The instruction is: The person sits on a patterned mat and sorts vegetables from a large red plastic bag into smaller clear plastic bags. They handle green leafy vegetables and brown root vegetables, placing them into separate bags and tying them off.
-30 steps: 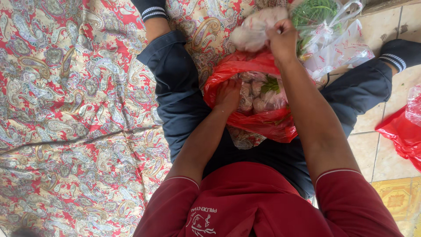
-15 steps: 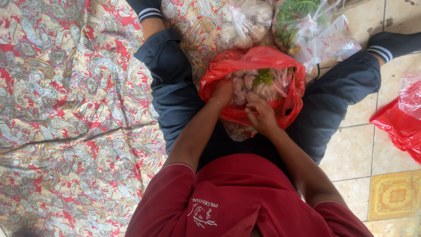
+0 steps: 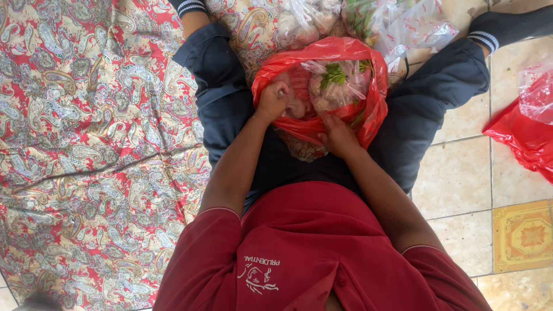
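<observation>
A red plastic bag [image 3: 368, 109] lies open between my legs, holding several clear packets of pale food and green leaves [image 3: 334, 74]. My left hand [image 3: 272, 99] grips the bag's left rim with fingers closed on the plastic. My right hand [image 3: 339, 137] clutches the bag's near lower edge. I sit on the floor in dark trousers and a red shirt.
Clear plastic bags of pale food [image 3: 299, 23] and greens [image 3: 368, 14] lie beyond the red bag. A red paisley cloth [image 3: 86, 144] covers the floor at left. Beige tiles [image 3: 461, 173] show at right, with another red bag [image 3: 527, 132] at the right edge.
My right hand came down from the clear packet it held beyond the bag and now grips the bag's near edge. The left hand stays on the rim.
</observation>
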